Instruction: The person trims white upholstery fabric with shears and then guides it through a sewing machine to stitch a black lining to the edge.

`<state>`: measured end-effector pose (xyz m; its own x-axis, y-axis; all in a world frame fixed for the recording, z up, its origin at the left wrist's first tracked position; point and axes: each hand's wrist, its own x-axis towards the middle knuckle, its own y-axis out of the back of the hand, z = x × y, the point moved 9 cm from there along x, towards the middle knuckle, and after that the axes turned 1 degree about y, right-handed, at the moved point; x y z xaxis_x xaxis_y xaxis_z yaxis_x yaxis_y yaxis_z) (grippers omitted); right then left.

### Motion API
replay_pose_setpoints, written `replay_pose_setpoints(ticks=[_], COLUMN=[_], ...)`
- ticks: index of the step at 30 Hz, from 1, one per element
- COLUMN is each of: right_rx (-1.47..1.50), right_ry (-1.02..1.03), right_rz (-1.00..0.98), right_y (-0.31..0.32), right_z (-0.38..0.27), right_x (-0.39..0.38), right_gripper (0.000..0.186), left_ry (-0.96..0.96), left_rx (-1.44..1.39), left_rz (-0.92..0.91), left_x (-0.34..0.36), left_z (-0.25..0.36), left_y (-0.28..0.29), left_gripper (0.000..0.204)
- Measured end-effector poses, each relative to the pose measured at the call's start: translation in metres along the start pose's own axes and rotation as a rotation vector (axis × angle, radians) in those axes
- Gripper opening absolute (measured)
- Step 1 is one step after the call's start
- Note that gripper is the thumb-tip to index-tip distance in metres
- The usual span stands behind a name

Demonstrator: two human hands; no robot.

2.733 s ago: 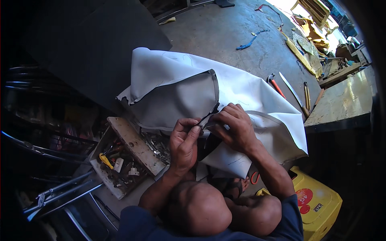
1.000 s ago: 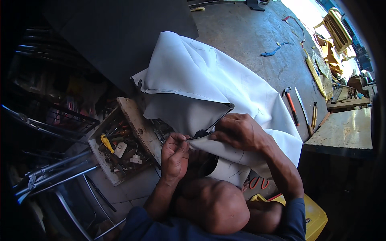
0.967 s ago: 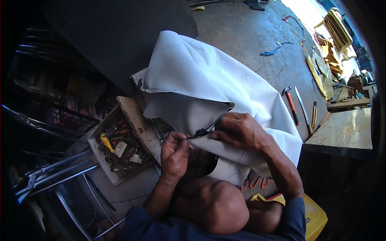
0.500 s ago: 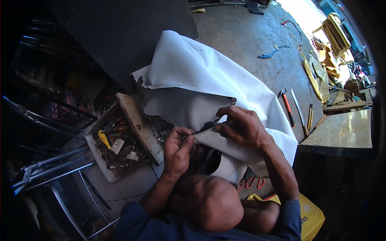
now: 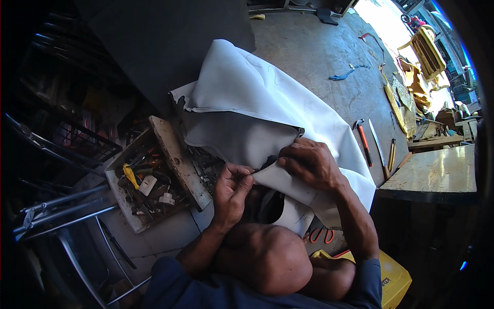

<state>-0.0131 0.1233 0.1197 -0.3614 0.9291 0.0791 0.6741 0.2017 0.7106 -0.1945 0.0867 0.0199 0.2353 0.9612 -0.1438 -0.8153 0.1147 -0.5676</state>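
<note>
White sewn fabric pinched at its edge, mid-frame

At lower left, a bright metal tube runs toward an open wooden box. Inside the box lie a yellow-handled tool, a white block and other small, hard-to-tell pieces; a worn board leans along its right side. A large black panel fills the upper left, meeting the fabric.

The fabric lies crumpled from upper centre to right of centre, one fold raised in the middle. Just left of centre, the left hand has its thumb and fingers closed on the lifted edge. Right of it, the right hand grips the same edge between thumb and forefinger, beside a ragged dark strip.

Orange-handled scissors and a yellow container show at lower right. Right of the fabric lie a red-handled hammer and a knife, near a wooden bench top.
</note>
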Motion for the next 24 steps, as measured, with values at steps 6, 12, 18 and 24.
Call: replay_pose_setpoints(ticks=[6, 12, 18, 24], right_rx=[0.008, -0.013, -0.059, -0.086], right_ry=[0.000, 0.007, -0.006, -0.073], right_rz=[0.002, 0.006, 0.003, -0.003], right_y=[0.000, -0.001, 0.001, -0.005], right_z=[0.001, 0.000, -0.004, 0.006], right_x=[-0.001, -0.001, 0.001, 0.001], right_gripper=[0.016, 0.015, 0.013, 0.014], left_ry=[-0.003, 0.030, -0.117, 0.062], left_rx=[0.059, 0.064, 0.251, 0.295], left_rz=[0.017, 0.043, 0.034, 0.131], left_x=[0.000, -0.003, -0.001, -0.004], left_z=[0.002, 0.006, 0.010, -0.001], left_y=[0.000, -0.007, -0.010, 0.000], left_gripper=[0.018, 0.033, 0.030, 0.016])
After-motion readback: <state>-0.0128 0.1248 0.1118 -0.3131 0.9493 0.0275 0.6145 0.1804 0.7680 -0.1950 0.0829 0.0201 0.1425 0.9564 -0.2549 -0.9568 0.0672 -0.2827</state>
